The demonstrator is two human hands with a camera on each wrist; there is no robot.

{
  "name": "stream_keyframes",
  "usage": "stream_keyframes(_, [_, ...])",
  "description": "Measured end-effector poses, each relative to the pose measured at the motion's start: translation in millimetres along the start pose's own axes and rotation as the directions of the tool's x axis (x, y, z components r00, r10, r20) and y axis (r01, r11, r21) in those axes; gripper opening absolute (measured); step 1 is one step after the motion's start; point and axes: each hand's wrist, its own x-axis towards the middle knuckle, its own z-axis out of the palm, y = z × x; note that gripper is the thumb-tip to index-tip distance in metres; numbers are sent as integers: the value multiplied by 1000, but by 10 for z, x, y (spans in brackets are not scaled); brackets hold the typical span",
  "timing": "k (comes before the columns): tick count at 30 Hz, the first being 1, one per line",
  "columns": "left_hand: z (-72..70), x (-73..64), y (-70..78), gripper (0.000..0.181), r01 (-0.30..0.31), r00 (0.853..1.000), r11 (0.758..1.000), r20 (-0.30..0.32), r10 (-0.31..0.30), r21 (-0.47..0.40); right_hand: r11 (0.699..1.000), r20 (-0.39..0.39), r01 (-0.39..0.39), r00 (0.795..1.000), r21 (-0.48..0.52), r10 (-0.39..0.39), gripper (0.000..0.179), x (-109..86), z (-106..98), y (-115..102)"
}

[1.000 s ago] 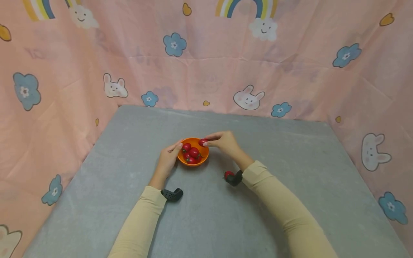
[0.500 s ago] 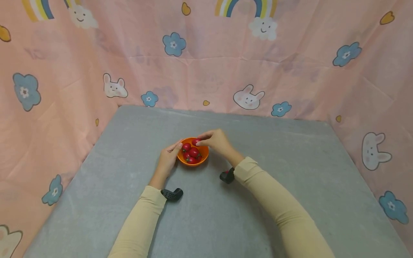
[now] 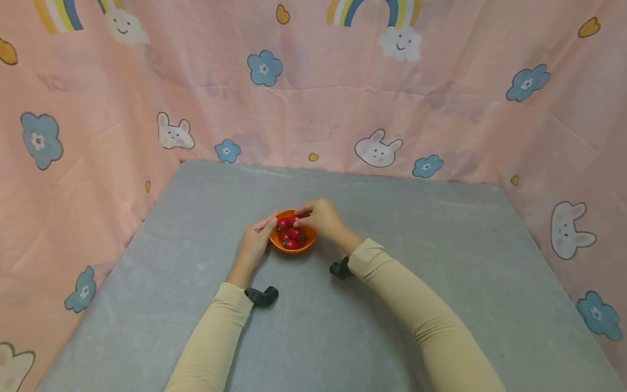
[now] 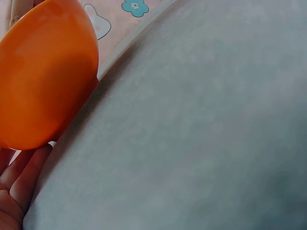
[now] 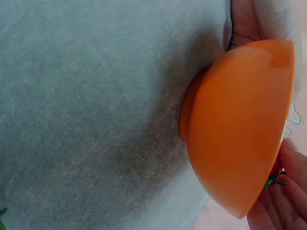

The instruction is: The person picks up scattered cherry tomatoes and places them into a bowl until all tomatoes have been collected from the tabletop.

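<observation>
An orange bowl [image 3: 311, 231] stands on the grey table, with several small red tomatoes [image 3: 294, 234] inside. My left hand [image 3: 255, 237] holds the bowl's left side, thumb over the rim and fingers along the outer wall. In the left wrist view the fingers [image 4: 29, 175] lie against the bowl's underside. My right hand [image 3: 323, 219] reaches over the far right rim and pinches a tomato [image 3: 294, 220] among the others. Its green stem [image 5: 276, 180] shows by the rim in the right wrist view, where the bowl wall hides the rest.
A bit of green stem [image 5: 2, 218] shows at the lower left of the right wrist view. Black wrist cameras [image 3: 262, 296] stick out from both sleeves. A pink patterned curtain [image 3: 313, 109] borders the grey table [image 3: 303, 332] at the back and sides.
My right hand has carried its tomato left and down into the bowl. The loose tomato on the table has become hidden behind the right wrist camera. My left hand has stayed put.
</observation>
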Motion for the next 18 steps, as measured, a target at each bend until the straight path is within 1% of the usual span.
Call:
stream_keyframes(3, [-4,4,-6,48,2,1000,1000,8,-2,-4,999,-3,13,1000,-42,-14,25,-13,18,-25])
stream_keyframes(7, [-4,3,-5,47,2,1000,1000,9,-2,-3,996,-7,11,1000,-91,-11,27,-21,41,-50])
stream_keyframes(10, [-2,-2,-4,47,7,1000,1000,3,-7,4,996,-6,3,1000,-84,-4,27,-18,53,-42])
stream_keyframes(12, [1,-10,-1,48,7,1000,1000,1,-7,5,999,-5,-11,1000,-40,11,27,-18,49,-21])
stream_keyframes(14, [5,-13,-1,47,3,1000,1000,-3,-3,1,999,-4,-34,999,28,34,27,-27,31,8])
stream_keyframes(18, [7,-17,4,47,-11,1000,1000,-6,11,-2,988,-20,-55,998,147,58,29,-95,-51,102])
